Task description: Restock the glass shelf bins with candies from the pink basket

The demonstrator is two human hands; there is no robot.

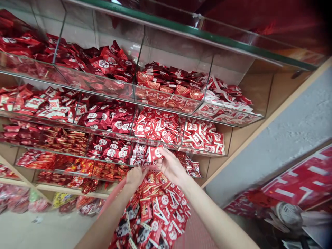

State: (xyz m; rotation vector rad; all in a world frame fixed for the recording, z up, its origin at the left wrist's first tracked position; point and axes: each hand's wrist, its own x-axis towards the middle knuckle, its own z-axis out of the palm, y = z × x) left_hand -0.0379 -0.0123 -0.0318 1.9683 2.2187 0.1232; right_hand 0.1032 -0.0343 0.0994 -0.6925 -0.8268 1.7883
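A small red and white packet [155,153], printed with a white cartoon figure, is pinched between the thumb and fingers of my right hand [171,166]. It is held up in front of the lower shelf bins, above a pink basket [197,230]. My left hand [135,177] is closed on the far rim of that basket. Many loose packets [164,207] fill the basket, mostly red and white, some with dark printed pictures. Just behind my hands, similar packets [139,152] lie in a bin.
Clear-fronted shelf bins [166,98] full of red packets rise in tiers ahead. A glass shelf edge [181,29] runs overhead. At right are a grey wall [293,124] and a white fan-like object [287,212]. Bagged goods [63,200] sit low at left.
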